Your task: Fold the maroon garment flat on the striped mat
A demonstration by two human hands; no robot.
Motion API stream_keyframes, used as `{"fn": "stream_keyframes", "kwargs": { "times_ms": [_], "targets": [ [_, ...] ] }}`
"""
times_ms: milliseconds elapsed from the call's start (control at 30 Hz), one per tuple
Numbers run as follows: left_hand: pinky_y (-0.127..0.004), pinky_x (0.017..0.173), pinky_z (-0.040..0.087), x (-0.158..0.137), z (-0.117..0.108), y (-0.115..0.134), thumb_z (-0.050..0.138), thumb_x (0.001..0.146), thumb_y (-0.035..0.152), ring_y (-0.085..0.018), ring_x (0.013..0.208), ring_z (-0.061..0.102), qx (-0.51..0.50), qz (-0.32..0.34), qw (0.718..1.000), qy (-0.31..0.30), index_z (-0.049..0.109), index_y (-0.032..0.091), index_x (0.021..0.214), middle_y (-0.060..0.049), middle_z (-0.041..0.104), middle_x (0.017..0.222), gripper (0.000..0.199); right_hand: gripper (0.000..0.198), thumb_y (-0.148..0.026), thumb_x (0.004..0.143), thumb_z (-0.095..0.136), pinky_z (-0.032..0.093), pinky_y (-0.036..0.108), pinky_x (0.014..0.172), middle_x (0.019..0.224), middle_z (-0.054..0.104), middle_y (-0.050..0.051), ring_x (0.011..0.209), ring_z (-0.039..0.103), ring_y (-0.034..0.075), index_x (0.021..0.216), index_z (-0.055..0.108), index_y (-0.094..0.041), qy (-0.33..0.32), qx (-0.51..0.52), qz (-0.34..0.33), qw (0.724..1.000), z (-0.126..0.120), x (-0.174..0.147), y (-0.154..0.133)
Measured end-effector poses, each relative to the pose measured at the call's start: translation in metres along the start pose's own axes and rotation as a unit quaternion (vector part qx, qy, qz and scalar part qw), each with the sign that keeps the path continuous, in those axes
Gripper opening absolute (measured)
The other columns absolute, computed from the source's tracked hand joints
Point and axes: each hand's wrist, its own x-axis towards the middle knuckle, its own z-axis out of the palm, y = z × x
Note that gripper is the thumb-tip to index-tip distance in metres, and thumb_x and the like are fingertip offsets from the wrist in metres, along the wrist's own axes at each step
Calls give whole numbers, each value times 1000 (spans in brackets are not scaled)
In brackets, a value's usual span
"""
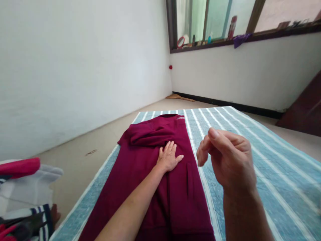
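Maroon jacket (140, 164), pale strip (181, 117) illegible | striped sheet (281, 164), white wall (87, 67) | our left hand (168, 158) lay splayed on jacket; right hand (229, 157) curled, hold unclear

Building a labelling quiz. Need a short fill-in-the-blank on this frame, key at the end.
1. The hand lying on the maroon garment is the person's ____ one.
2. The blue sheet under the garment has a pattern of white ____.
3. The purple cloth hangs over the edge of the ____ sill.
4. The pile of clothes shows at the picture's lower ____ corner.

Missing words: left; stripes; window; left.
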Motion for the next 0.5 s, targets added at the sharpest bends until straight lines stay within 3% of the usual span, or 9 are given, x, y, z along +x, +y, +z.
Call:
{"fn": "stream_keyframes", "kwargs": {
  "times_ms": [100, 167, 233, 300, 400, 500],
  "targets": [
    [-55, 109, 10, -1, 1, -1, 33, 87, 56, -26, 140, 6, 4, -1, 1000, 0, 26, 17, 142, -9, 14, 152, 68, 39, -42, 84, 53, 44, 24, 50, 49, 56, -1, 45, 52, 11, 55, 57, -18, 19, -119, 18, 992, -9, 15, 39],
    [-54, 109, 10, -3, 2, -1, 33, 87, 57, -25, 140, 5, 5, -1, 1000, -3, 26, 17, 142, -9, 14, 152, 69, 35, -42, 85, 51, 43, 25, 54, 55, 59, 0, 52, 55, 13, 60, 59, -18, 6, -263, 40, 964, -14, 27, 73],
    [-54, 109, 11, -4, 3, -2, 34, 87, 56, -25, 140, 6, 2, -4, 1000, 0, 27, 17, 142, -9, 15, 152, 68, 27, -38, 85, 49, 44, 27, 61, 65, 64, 2, 62, 59, 16, 73, 64, -18, -31, -434, 52, 899, -18, 37, 108],
    [-55, 109, 11, -6, 4, -3, 36, 86, 56, -25, 140, 7, -5, -5, 1000, 7, 28, 19, 142, -8, 16, 152, 67, 27, -31, 89, 40, 45, 28, 72, 87, 67, 4, 79, 62, 18, 91, 65, -19, -122, -546, 42, 828, -22, 43, 139],
    [-55, 110, 11, -9, 4, -4, 36, 86, 56, -24, 139, 9, -20, 2, 1000, 23, 29, 20, 141, -8, 19, 151, 66, 29, -25, 86, 45, 40, 32, 91, 117, 60, 9, 108, 55, 22, 108, 62, -18, -183, -570, 22, 801, -27, 44, 176],
    [-54, 110, 12, -12, 5, -6, 40, 86, 52, -24, 139, 13, -36, 6, 998, 41, 32, 19, 140, -8, 22, 150, 63, 42, -29, 88, 43, 28, 39, 105, 136, 45, 13, 128, 36, 25, 126, 51, -13, -234, -605, 27, 760, -35, 42, 202]
  ]
}}
